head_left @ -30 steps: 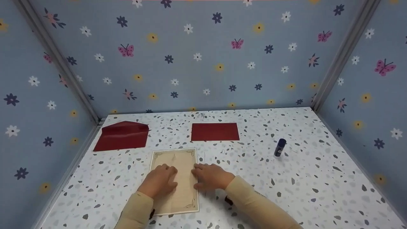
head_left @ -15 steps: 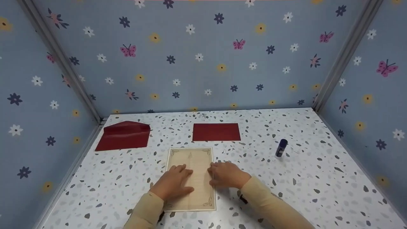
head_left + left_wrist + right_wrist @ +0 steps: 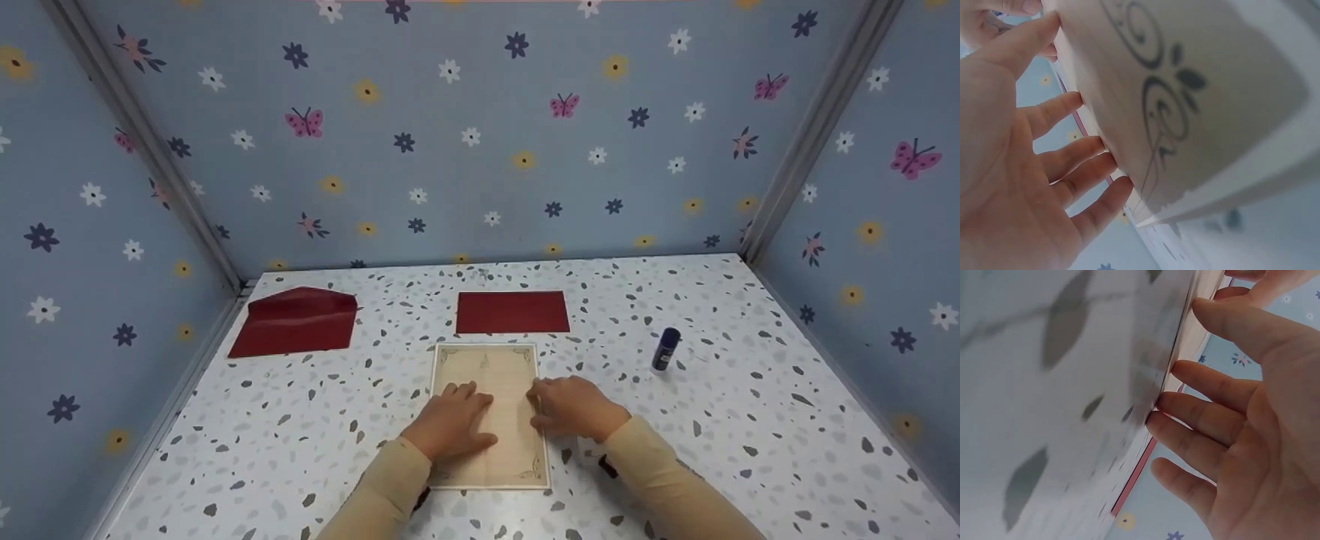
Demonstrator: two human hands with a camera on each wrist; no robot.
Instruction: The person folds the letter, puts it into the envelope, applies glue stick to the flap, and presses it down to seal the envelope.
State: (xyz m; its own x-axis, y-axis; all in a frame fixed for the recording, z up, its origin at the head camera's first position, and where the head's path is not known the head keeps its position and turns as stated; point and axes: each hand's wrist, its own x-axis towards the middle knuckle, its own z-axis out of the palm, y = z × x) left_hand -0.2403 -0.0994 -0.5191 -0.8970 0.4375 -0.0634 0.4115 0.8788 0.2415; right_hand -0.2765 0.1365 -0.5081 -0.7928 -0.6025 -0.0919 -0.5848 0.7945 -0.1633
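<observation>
Cream paper with a thin white border forms the upright, oblong sheet, which lies flat toward six o'clock on the desk. Dark curling scrollwork decorates its corners, and the left wrist view shows one swirl closely, with leaf-like shapes beside it.

The left hand rests over the sheet's nine o'clock side, fingers spread wide, fingertips touching the paper. The right hand is at its three o'clock edge, fingers nearly straight, thumb well apart from them, several tips touching the border. Neither hand grasps anything. Close-fitting beige sleeves cover both forearms.

Just beyond the sheet, at twelve o'clock, lies a flat, smooth red rectangle. At ten o'clock is a red envelope, slightly shiny, its peaked flap spread away from the person. At two o'clock, a small dark tube with a blue cap stands upright.

The desk is white, speckled with grey and brown chips. Around it rise pale blue walls printed with flowers and pink butterflies, joined by grey posts at the corners.
</observation>
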